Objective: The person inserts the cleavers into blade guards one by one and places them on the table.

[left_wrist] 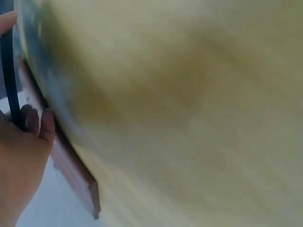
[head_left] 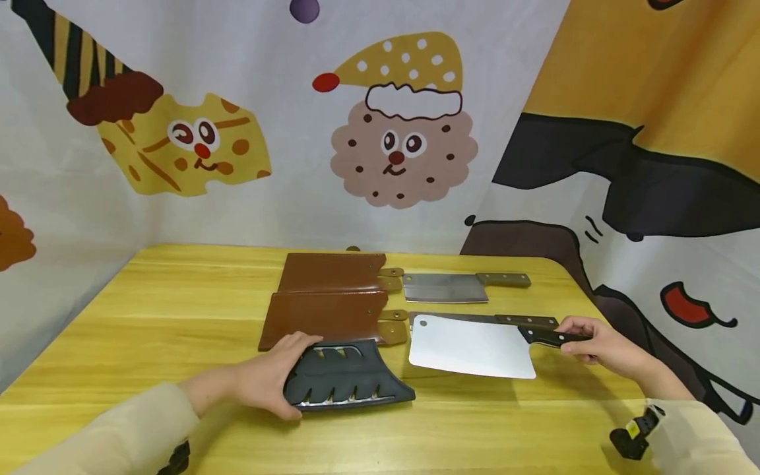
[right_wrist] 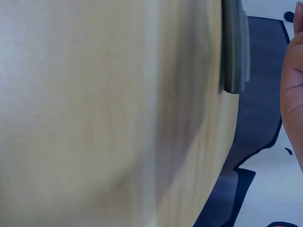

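In the head view my left hand [head_left: 267, 377] grips the left end of a black plastic knife sheath [head_left: 350, 379] with slots along its edges. The left wrist view shows only the thin dark side of this sheath [left_wrist: 8, 71] by the fingers. On the right, my right hand [head_left: 602, 351] pinches the end of a black cleaver handle [head_left: 549, 338]. That cleaver's broad, bright blade [head_left: 472, 346] points left toward the sheath, over the near edge of another knife [head_left: 525, 321]. Only part of my right hand [right_wrist: 293, 90] enters the right wrist view.
Two brown leather sheaths [head_left: 323, 315] with snap straps lie one behind the other, left of centre. Behind the held cleaver lies a cleaver with a riveted handle [head_left: 445, 288]. A cartoon-print cloth [head_left: 285, 218] hangs behind the yellow wood-grain table [head_left: 160, 316].
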`<state>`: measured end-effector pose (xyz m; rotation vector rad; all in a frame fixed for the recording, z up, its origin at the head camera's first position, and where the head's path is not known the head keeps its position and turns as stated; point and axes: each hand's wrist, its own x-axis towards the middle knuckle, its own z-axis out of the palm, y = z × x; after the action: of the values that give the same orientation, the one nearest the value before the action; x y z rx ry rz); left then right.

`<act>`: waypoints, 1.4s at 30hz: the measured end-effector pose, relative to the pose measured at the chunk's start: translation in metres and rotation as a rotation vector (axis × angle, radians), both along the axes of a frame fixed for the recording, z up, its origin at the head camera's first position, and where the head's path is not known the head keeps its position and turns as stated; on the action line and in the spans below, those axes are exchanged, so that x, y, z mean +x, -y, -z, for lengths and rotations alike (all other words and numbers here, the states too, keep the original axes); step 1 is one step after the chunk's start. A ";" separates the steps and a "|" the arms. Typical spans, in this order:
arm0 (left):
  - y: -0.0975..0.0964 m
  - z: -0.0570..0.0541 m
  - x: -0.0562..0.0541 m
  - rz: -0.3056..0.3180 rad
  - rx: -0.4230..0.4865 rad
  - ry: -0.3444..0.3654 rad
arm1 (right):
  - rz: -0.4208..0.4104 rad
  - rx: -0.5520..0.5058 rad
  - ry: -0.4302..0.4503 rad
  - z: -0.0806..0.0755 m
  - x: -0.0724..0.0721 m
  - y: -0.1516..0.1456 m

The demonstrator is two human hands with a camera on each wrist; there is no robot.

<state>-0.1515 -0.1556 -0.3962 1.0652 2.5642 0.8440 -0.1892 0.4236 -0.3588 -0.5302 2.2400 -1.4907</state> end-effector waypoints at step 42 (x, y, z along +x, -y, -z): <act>0.011 -0.035 -0.014 -0.009 0.041 0.054 | -0.025 -0.036 -0.025 -0.017 -0.003 0.000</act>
<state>-0.1652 -0.1662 -0.3612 1.0286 2.5193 0.9185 -0.1925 0.4231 -0.3419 -0.5889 2.2207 -1.5222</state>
